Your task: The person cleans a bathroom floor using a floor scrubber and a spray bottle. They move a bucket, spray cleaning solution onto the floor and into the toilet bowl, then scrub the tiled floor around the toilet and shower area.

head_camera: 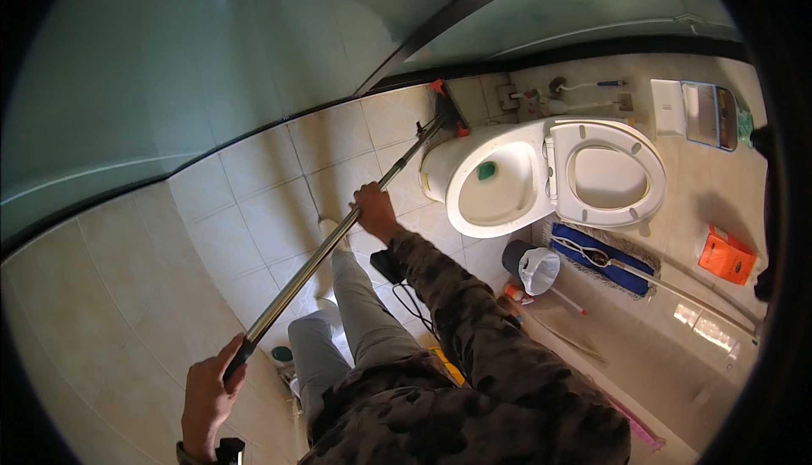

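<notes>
A long metal pole [317,256] slants across the view, with a dark grip at its near end. My left hand [212,386] is wrapped around that grip at the lower left. Farther up, my right hand [375,211] grasps the shaft near its middle. At the far end, a black floor-cleaning head with red ends [449,108], which looks like a squeegee or scrubber, sits on the floor tiles [336,173] between the toilet base and the dark lower frame of the glass partition. A white toilet [453,198] stands right of the pole, its lid and seat raised.
Frosted glass panels [190,53] border the floor. Beside the toilet are a lined waste bin [512,259], a flat mop with a blue pad [564,233] and a spray-topped bottle [517,294]. Brushes [580,86] hang behind it. An orange box [726,256] is at the right.
</notes>
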Available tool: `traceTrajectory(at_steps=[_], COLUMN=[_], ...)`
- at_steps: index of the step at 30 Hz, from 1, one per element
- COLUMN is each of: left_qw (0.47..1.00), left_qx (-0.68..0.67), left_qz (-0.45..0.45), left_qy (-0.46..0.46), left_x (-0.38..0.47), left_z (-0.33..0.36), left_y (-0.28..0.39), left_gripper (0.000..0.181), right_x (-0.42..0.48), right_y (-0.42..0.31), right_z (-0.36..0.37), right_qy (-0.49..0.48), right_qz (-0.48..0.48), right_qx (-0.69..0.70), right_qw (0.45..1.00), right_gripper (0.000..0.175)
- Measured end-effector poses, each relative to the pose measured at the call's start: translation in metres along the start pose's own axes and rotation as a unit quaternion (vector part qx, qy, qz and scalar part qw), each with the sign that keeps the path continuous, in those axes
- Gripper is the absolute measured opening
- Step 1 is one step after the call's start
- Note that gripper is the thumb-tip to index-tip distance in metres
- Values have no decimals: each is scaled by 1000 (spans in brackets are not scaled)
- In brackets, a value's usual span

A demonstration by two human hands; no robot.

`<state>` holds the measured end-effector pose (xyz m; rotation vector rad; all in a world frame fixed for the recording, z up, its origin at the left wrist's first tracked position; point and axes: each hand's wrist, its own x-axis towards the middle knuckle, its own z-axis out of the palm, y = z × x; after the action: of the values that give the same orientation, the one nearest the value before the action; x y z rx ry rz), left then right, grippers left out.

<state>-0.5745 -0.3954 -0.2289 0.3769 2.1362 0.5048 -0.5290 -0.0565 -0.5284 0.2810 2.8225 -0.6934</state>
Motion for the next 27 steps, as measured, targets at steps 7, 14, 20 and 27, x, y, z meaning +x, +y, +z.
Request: traceTrajectory(at_steps=[7, 14, 20, 27], left_qw=[997, 998, 994, 985], left_qx=[39, 28, 54, 118], left_qz=[-53, 59, 64, 4], left_qy=[-51, -22, -68, -125], left_x=[-69, 26, 84, 33], left_z=[-68, -96, -111, -110], left_y=[-51, -74, -75, -127], left_gripper=[34, 44, 44, 40], right_x=[-15, 32, 56, 38], right_y=[-113, -109, -98, -159], right_z=[35, 19, 14, 58], right_qy=[-22, 48, 118, 52], right_qz=[-25, 53, 32, 49], right_qx=[54, 109, 83, 116], right_qw=[998, 991, 989, 991], right_gripper=[17, 18, 17, 14])
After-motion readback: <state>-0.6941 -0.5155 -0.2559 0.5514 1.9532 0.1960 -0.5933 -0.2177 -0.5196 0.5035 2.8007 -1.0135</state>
